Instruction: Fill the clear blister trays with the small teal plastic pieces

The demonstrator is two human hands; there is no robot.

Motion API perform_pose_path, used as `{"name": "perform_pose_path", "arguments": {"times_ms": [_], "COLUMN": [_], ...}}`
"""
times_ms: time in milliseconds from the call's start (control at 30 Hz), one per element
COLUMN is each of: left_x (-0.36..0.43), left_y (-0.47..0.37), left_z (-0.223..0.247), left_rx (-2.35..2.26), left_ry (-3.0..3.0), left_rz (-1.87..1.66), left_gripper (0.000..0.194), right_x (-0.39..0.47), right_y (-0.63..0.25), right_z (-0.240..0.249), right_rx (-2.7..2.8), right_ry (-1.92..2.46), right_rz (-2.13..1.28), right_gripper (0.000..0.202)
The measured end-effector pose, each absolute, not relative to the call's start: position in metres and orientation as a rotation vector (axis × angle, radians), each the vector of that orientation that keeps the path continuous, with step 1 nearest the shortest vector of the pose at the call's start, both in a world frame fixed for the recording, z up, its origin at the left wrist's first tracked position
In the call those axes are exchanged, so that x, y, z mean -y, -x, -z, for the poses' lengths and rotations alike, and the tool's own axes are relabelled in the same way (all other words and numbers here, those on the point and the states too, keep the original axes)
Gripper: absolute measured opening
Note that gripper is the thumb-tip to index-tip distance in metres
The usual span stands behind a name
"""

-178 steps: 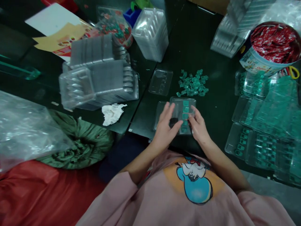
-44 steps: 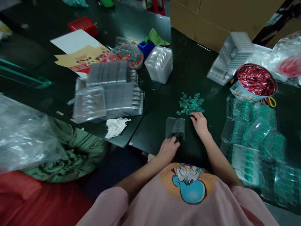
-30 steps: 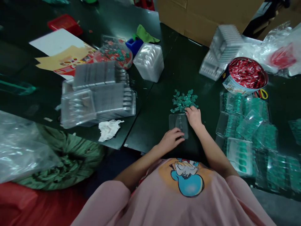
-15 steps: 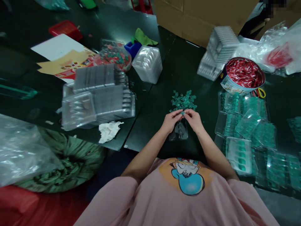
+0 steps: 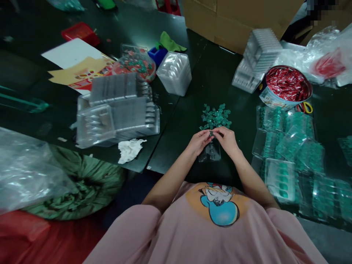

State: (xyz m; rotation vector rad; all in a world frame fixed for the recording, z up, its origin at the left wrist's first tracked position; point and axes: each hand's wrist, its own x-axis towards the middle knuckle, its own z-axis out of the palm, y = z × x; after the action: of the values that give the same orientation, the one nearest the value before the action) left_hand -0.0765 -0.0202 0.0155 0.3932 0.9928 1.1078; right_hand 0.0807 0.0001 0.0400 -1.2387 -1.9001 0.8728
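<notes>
My left hand (image 5: 199, 142) and my right hand (image 5: 226, 138) meet fingertip to fingertip, pinching one small green plastic piece (image 5: 211, 134) between them. Its exact kind is too small to make out. Just beyond my fingers lies a loose pile of translucent green plastic pieces (image 5: 216, 116). Beneath my hands, close to my body, a clear plastic blister tray (image 5: 210, 154) rests on the dark table (image 5: 176, 154); my fingers cover its far end.
Trays filled with green pieces (image 5: 299, 146) spread over the right side. Behind them stands a round tin (image 5: 277, 103) of red wrappers beside yellow-handled scissors (image 5: 308, 107). Stacked clear trays (image 5: 118, 121) and a crumpled tissue (image 5: 130, 150) lie left. A cardboard box (image 5: 236, 22) borders the back.
Both hands stay together over the tray, with the fingers slightly shifted around the small green piece. The whole view has moved a little; the surrounding things keep their places.
</notes>
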Motion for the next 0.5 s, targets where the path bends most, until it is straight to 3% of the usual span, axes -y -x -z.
{"name": "perform_pose_path", "arguments": {"times_ms": [333, 500], "left_x": [0.021, 0.02], "left_y": [0.073, 0.074], "left_z": [-0.021, -0.021], "left_rx": [-0.93, -0.921], "left_ry": [-0.18, -0.052], "left_rz": [-1.121, -1.086], "left_gripper": [0.011, 0.021], "right_x": [-0.009, -0.014], "right_y": [-0.09, -0.105], "right_z": [-0.027, -0.023], "right_rx": [1.924, 1.876], "right_ry": [1.457, 1.573], "right_rz": [-0.606, -0.613], "right_gripper": [0.021, 0.021]}}
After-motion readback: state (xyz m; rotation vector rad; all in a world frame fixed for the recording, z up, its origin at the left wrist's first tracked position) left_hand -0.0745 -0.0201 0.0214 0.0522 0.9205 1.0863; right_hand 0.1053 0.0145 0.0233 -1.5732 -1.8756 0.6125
